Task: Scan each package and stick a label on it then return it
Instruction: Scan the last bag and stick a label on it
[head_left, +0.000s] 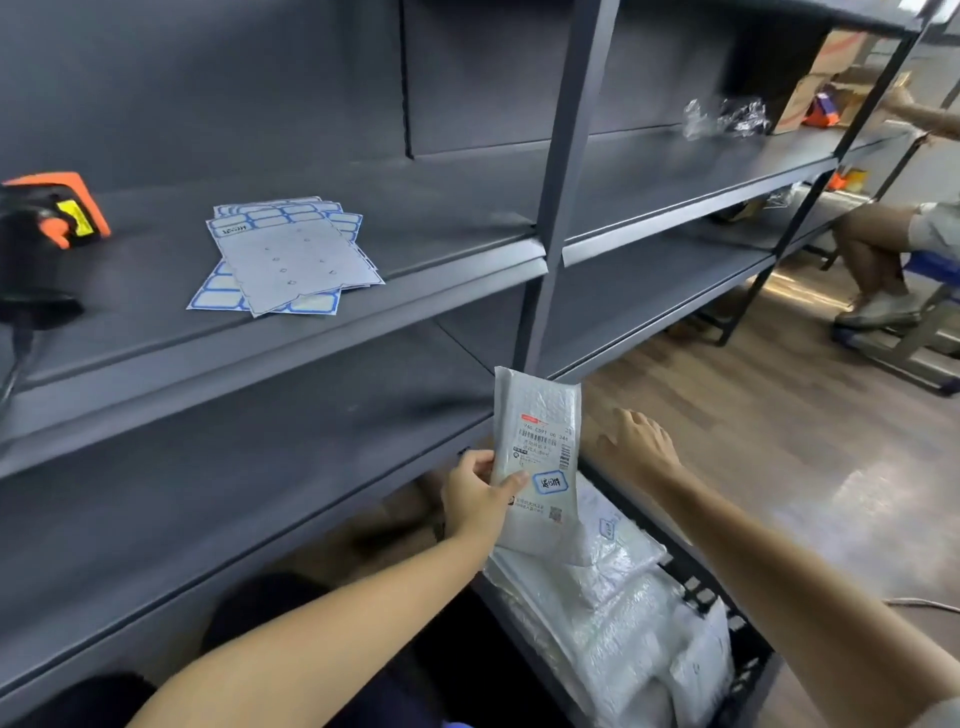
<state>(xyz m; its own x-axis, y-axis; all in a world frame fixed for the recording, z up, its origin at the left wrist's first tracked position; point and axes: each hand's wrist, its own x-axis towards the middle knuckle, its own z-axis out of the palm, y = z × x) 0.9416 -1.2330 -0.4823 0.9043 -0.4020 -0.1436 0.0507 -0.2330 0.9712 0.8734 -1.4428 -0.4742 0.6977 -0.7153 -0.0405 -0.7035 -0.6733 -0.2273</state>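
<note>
the main risk from here is the package slipping or landing label-down: the left hand only pinches its lower left edge between thumb and fingers, so the upright, smooth mailer could tip or twist out of that light grip on its way back to the pile. it could also get mixed in with unlabelled ones in the crate at lower centre and be scanned twice.

the package is a slim white bubble mailer, held upright just below centre of the frame, above the other white packages. it carries a printed shipping slip with a barcode and, beneath it, a blue-bordered label with handwriting. the right hand is released, fingers spread, hovering just right of the package without touching it. the scanner sits at far left on the shelf, near the label sheets.
</note>
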